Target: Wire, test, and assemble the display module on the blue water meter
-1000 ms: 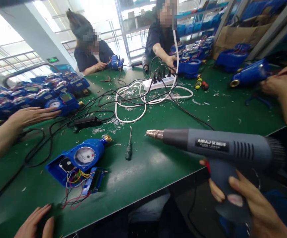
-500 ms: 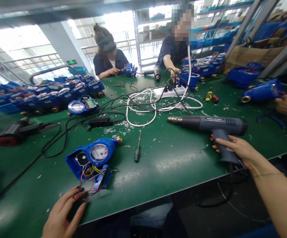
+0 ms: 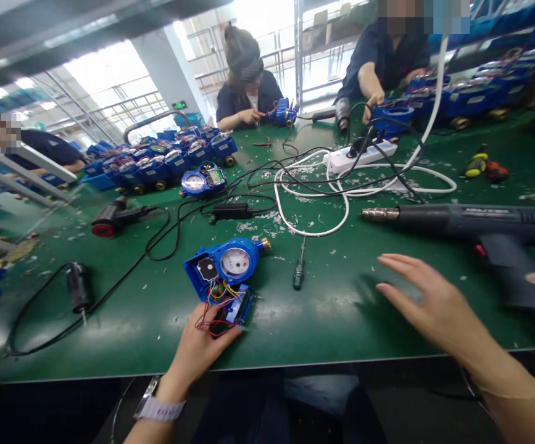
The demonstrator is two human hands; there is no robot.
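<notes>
My left hand (image 3: 202,341) lies at the near side of a blue water meter (image 3: 236,259), thumb and fingers apart around its loose red and black wires (image 3: 211,324). Some fingertips are hidden behind those wires. The meter's housing is open, and a small blue display module (image 3: 240,306) hangs from it by thin coloured wires. My right hand (image 3: 429,299) is over the table, empty, with fingers spread. Beyond it, at the right, a grey heat gun (image 3: 471,223) rests with its nozzle pointing left. A screwdriver (image 3: 299,271) lies between my hands.
A white power strip (image 3: 360,155) with tangled cables sits mid-table. Another meter (image 3: 203,180) and a black power screwdriver (image 3: 79,287) are at the left. Rows of blue meters (image 3: 174,161) stand behind. Co-workers sit across the table. Plastic scraps litter the green surface (image 3: 267,342).
My right hand has let go of the heat gun and moved left of it. My left hand has come up to the meter's wires. The view has swung left.
</notes>
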